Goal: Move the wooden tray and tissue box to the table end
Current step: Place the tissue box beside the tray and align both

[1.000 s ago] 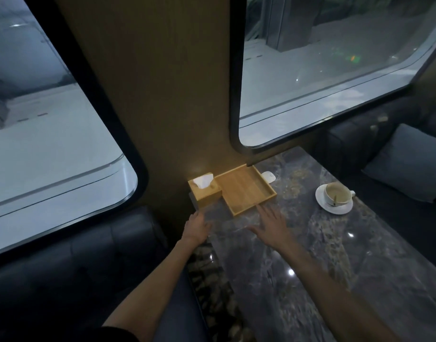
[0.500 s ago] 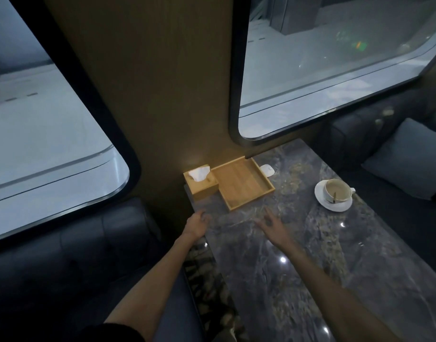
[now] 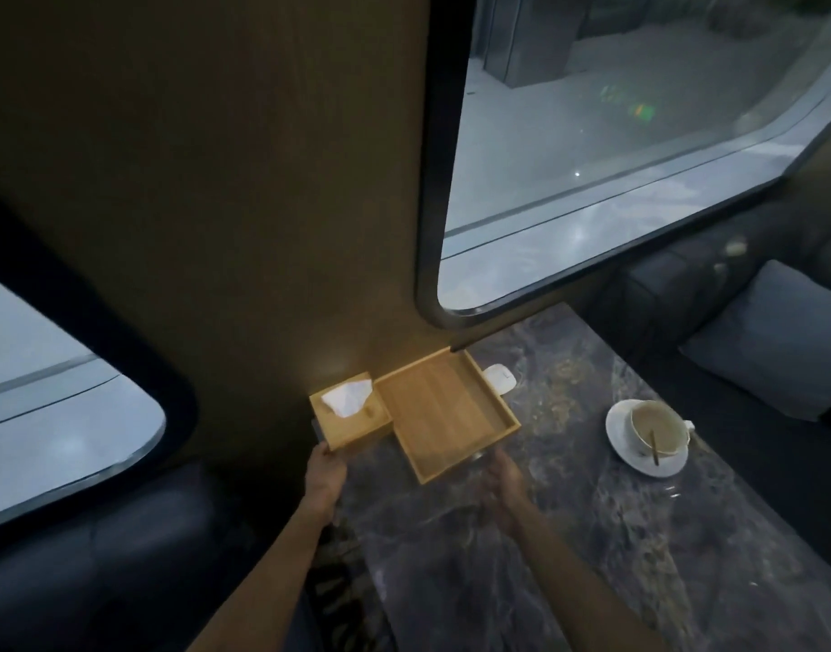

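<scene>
Reached forward again after hovering back over the bench (image 3: 522,581) half a second earlier: left hand (image 3: 325,477) now touching the near-left corner of the tissue box (image 3: 352,423), right hand (image 3: 505,480) at the near edge of the tray (image 3: 444,411), fingers loosely spread, no firm grip visible on either. Sat side by side, touching, at centre frame against the wall panel, so probably only a final nudge or squaring remained. Lay just right of the tray a small white object (image 3: 499,377), with cup and saucer (image 3: 651,437) well apart at right, neither blocking.
</scene>
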